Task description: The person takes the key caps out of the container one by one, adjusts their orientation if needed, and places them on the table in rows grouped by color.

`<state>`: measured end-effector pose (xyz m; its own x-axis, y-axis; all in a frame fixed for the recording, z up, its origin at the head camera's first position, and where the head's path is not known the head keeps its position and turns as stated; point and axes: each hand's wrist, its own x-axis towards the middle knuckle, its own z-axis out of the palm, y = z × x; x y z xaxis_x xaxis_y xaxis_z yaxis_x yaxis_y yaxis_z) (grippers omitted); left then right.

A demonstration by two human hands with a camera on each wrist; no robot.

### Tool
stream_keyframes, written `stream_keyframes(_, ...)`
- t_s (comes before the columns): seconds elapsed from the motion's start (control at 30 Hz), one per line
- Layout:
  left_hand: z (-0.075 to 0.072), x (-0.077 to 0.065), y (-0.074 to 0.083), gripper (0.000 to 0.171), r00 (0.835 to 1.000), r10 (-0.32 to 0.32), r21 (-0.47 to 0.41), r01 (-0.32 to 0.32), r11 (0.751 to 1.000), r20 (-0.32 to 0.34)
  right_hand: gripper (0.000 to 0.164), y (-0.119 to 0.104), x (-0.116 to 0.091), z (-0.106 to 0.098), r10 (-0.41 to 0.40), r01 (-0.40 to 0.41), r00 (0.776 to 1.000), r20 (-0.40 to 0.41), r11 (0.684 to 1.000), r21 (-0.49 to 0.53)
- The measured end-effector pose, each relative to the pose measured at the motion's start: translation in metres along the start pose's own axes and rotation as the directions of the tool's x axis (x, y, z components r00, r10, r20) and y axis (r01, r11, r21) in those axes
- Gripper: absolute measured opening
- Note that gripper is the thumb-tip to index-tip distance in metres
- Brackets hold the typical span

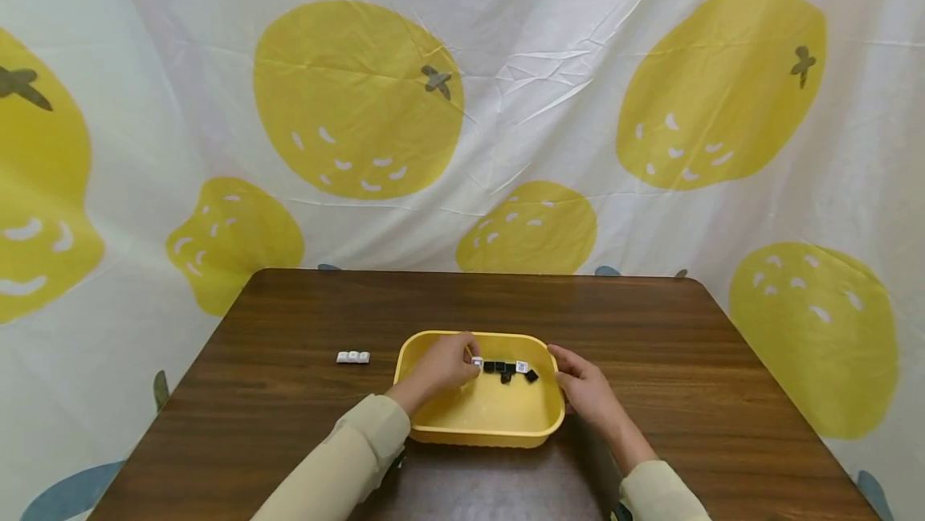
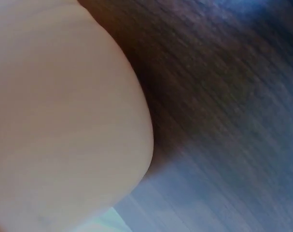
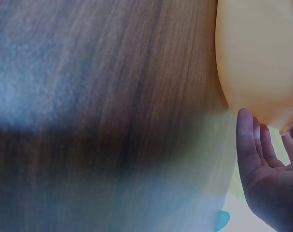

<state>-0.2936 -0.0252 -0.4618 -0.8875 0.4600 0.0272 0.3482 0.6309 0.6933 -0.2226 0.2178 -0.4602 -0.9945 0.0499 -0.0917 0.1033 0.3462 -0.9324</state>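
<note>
A shallow yellow plastic bin (image 1: 487, 430) stands on the table. Reaching over its left side, my left hand (image 1: 444, 362) pinches a small white keycap (image 1: 477, 362) near the back wall. Several black keycaps (image 1: 500, 367) and a white keycap (image 1: 522, 366) lie in the bin, to the right of those fingers. At the bin's right end, my right hand (image 1: 587, 384) grips the rim. In the right wrist view its fingers (image 3: 246, 133) lie against the outer wall of the bin (image 3: 257, 53); the thumb is mostly cut off. The left wrist view shows the bin's side (image 2: 74, 121), not the hand.
Three white keycaps (image 1: 353, 357) sit in a row on the brown wooden table (image 1: 289, 409), left of the bin. Behind the table hangs a white cloth (image 1: 535, 95) printed with yellow fruit.
</note>
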Motion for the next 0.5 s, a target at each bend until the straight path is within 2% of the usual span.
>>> stream_keyframes(0.1,-0.0013,0.0,0.0002,0.014,1.0,-0.007,-0.042,0.006,0.999,-0.008,0.046,0.0004,0.0002,0.0003,-0.001,0.001,1.0,0.001,1.0,0.004)
stream_keyframes(0.3,-0.0031,-0.0003,-0.0031,0.009,1.0,0.011,-0.072,-0.011,0.997,-0.01,0.046,0.0,-0.0002,0.0003,-0.002,0.002,1.0,0.002,1.0,0.005)
stream_keyframes(0.5,-0.0057,-0.0024,-0.002,0.008,1.0,0.02,-0.074,-0.02,0.997,0.0,0.047,-0.0001,-0.0012,-0.0001,0.01,-0.01,1.0,-0.003,1.0,-0.004)
